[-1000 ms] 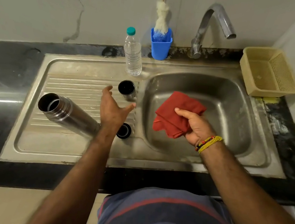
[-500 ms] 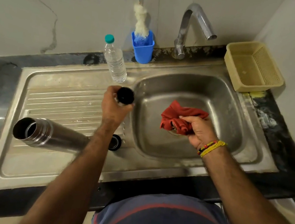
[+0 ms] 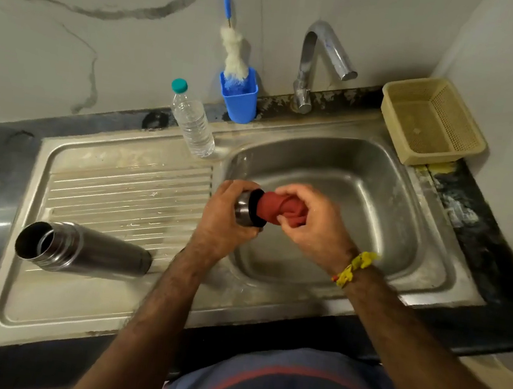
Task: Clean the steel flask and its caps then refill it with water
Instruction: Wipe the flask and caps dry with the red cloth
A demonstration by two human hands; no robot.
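Over the left edge of the sink basin [image 3: 378, 190], my left hand [image 3: 223, 219] grips a steel cap with a black rim [image 3: 245, 209], its opening turned to the right. My right hand [image 3: 313, 224] holds a red cloth [image 3: 274, 208] bunched up and pushed into the cap's opening. The steel flask [image 3: 80, 248] lies on its side on the ribbed drainboard [image 3: 126, 191], uncapped, with its mouth pointing left. The smaller black cap is hidden behind my left forearm.
A clear water bottle with a teal lid [image 3: 193, 122] stands at the drainboard's back edge. A blue holder with a bottle brush [image 3: 240, 95] sits against the wall, left of the tap [image 3: 319, 63]. A beige plastic basket [image 3: 432, 122] rests at the back right corner.
My left hand took the steel cap off the drainboard and carried it over the basin. My right hand bunched the red cloth and pushed it into the cap.
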